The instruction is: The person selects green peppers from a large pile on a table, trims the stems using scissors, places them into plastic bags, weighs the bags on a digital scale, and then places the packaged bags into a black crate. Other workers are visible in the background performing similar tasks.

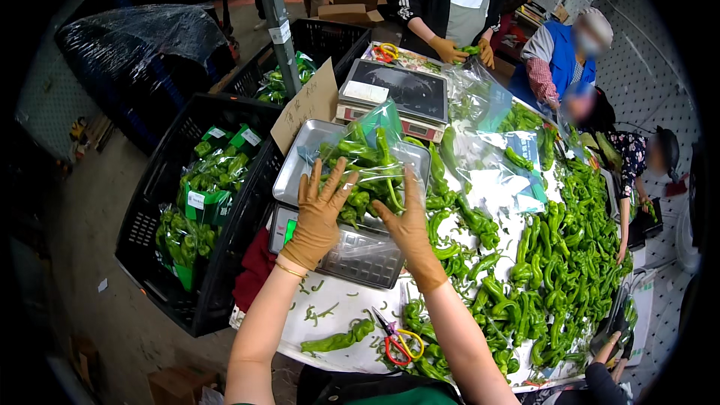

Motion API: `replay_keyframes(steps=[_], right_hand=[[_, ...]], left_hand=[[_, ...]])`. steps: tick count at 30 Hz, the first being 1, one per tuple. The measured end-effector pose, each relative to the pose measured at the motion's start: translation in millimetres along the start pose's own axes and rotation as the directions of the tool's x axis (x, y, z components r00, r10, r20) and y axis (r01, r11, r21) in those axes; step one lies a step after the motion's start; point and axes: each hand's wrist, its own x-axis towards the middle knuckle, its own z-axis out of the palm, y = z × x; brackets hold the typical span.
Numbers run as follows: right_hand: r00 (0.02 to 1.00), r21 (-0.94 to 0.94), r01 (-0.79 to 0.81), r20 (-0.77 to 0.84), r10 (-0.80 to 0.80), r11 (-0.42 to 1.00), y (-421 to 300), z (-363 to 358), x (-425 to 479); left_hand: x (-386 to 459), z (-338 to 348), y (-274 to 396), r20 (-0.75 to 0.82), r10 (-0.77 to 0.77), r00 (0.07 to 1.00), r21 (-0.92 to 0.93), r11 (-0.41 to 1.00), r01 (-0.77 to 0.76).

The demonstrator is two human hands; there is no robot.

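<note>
A clear plastic bag of long green peppers [360,180] lies over the metal tray [287,180] of a digital scale. My left hand [318,216], in a tan glove, has its fingers spread at the bag's near left side. Opposite it, my right hand [410,230], gloved alike, is spread at the bag's right edge. Both seem to touch the plastic without gripping it. The scale's keypad [360,259] and lit green display [290,230] face me. Nearer my body lie red-and-yellow-handled scissors [402,346] and a loose pepper [340,340].
Loose peppers [562,247] cover the table's right side. Black crates [208,315] with bagged peppers stand at left, near a grey post [278,28]. A second scale [394,90] and cardboard sign [306,101] stand beyond the tray. Co-workers [467,11] line the far and right sides.
</note>
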Motion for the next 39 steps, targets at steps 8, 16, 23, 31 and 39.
replay_keyframes(steps=[8, 16, 23, 31, 39], right_hand=[[0.981, 0.025, 0.090, 0.169, -0.093, 0.996, -11, -6, 2], [0.994, 0.344, -0.100, 0.073, 0.080, 0.933, 43, 0, 28], [0.980, 0.240, -0.185, 0.117, 0.161, 0.953, 28, -61, -31], [0.816, -0.069, -0.568, 0.077, 0.572, 0.820, 117, -140, -132], [0.930, -0.518, 0.013, 0.319, 0.179, 0.855, 98, -83, -115]], left_hand=[[0, 4, 12, 0.006, 0.052, 0.999, -0.060, 0.997, -0.051], [-1, 6, 14, 0.144, 0.196, 0.970, 0.101, 0.972, -0.212], [-43, -1, -4, 0.032, 0.037, 0.999, 0.068, 0.997, -0.039], [-121, -2, 21, -0.182, -0.400, 0.898, -0.423, 0.856, 0.296], [-149, 27, 75, -0.009, -0.241, 0.970, -0.508, 0.837, 0.203]])
